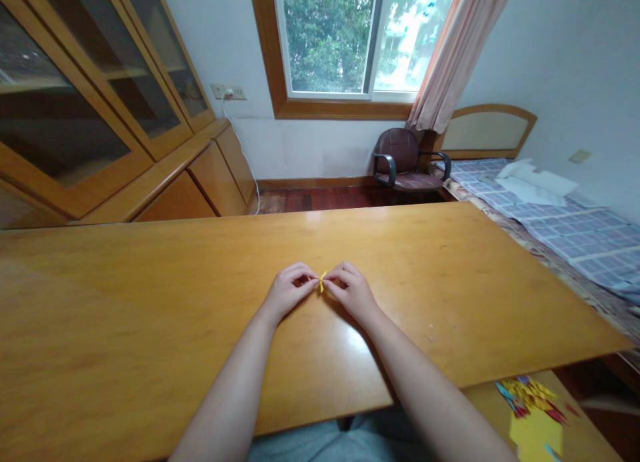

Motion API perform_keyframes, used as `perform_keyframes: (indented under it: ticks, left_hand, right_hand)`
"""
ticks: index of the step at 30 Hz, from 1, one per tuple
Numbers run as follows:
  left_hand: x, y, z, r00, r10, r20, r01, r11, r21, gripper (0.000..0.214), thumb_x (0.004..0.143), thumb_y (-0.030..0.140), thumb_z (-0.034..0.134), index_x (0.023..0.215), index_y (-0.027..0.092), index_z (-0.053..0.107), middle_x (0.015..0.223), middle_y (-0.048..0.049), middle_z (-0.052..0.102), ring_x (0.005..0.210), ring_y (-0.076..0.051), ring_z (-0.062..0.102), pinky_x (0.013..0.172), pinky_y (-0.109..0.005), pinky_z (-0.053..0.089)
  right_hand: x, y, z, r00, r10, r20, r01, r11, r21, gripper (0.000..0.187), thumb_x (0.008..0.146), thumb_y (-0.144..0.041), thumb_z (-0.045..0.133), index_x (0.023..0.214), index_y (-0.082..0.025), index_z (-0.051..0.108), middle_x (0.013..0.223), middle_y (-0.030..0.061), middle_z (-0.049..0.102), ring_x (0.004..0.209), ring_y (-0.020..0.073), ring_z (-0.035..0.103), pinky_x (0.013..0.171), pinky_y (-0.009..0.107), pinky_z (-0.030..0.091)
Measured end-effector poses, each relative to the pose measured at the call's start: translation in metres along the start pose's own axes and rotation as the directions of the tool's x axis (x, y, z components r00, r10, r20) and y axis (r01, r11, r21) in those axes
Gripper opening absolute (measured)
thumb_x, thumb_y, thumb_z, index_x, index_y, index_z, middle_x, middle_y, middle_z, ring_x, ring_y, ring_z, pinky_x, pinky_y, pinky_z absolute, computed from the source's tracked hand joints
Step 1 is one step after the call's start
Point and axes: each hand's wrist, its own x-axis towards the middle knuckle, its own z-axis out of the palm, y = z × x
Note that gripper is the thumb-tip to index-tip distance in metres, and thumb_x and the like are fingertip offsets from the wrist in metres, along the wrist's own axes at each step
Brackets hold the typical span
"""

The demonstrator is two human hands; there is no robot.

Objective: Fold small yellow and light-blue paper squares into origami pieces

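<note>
At the frame's centre, the left hand (290, 290) and right hand (353, 290) pinch the yellow piece (322, 283) from both sides, which likely wants light, even tension.

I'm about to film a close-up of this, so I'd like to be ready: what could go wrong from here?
The left hand and right hand both pinch the small yellow piece; uneven pulling might tear or crease it.

So little shows between the fingertips that a loosened grip could drop it onto the table.

The right forearm lies near the colourful pile on the lower surface; a careless sweep might scatter it.
</note>
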Motion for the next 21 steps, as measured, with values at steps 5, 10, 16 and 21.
perform_keyframes:
  ticks: [5, 10, 16, 21]
  left_hand:
    - [-0.0003, -0.0004, 0.0003, 1.0, -0.009, 0.005, 0.009, 1.0, -0.001, 0.016, 0.087, 0.032, 0.065, 0.08, 0.019, 0.071, 0.081, -0.0053, 0.067, 0.075, -0.017, 0.062, 0.068, -0.027, 0.049]
    - [-0.0007, -0.0003, 0.0002, 1.0, -0.008, 0.0, 0.008, 1.0, -0.005, 0.014, 0.086, 0.03, 0.066, 0.079, 0.019, 0.07, 0.081, -0.0046, 0.067, 0.076, -0.016, 0.062, 0.069, -0.026, 0.049]
    - [-0.0013, -0.0025, 0.0003, 1.0, -0.005, 0.0, 0.005, 1.0, -0.006, 0.013, 0.086, 0.029, 0.066, 0.08, 0.019, 0.07, 0.081, -0.0044, 0.067, 0.076, -0.016, 0.062, 0.069, -0.026, 0.048]
    - [-0.0009, -0.0023, 0.0006, 1.0, -0.011, 0.004, 0.011, 1.0, -0.005, 0.011, 0.087, 0.028, 0.066, 0.081, 0.019, 0.071, 0.082, -0.004, 0.067, 0.076, -0.016, 0.062, 0.068, -0.026, 0.048]
  right_hand:
    - [-0.0002, 0.0016, 0.0, 1.0, -0.003, -0.011, 0.003, 1.0, 0.001, 0.006, 0.085, -0.023, 0.067, 0.083, -0.021, 0.073, 0.078, 0.0029, 0.063, 0.075, 0.0161, 0.059, 0.069, 0.028, 0.048]
    - [0.0002, 0.001, -0.0008, 1.0, 0.012, -0.029, -0.012, 1.0, 0.009, 0.007, 0.085, -0.023, 0.068, 0.081, -0.021, 0.073, 0.077, 0.0024, 0.061, 0.071, 0.0157, 0.058, 0.067, 0.028, 0.047]
    - [0.0015, -0.0017, -0.0019, 0.998, 0.025, -0.052, -0.024, 0.999, 0.024, 0.006, 0.083, -0.022, 0.068, 0.079, -0.02, 0.072, 0.075, 0.0015, 0.059, 0.067, 0.0145, 0.055, 0.063, 0.027, 0.044]
    - [0.0019, -0.0031, -0.0028, 0.998, 0.034, -0.058, -0.031, 0.999, 0.041, 0.006, 0.083, -0.021, 0.069, 0.078, -0.02, 0.072, 0.074, 0.0012, 0.059, 0.066, 0.014, 0.054, 0.062, 0.026, 0.044]
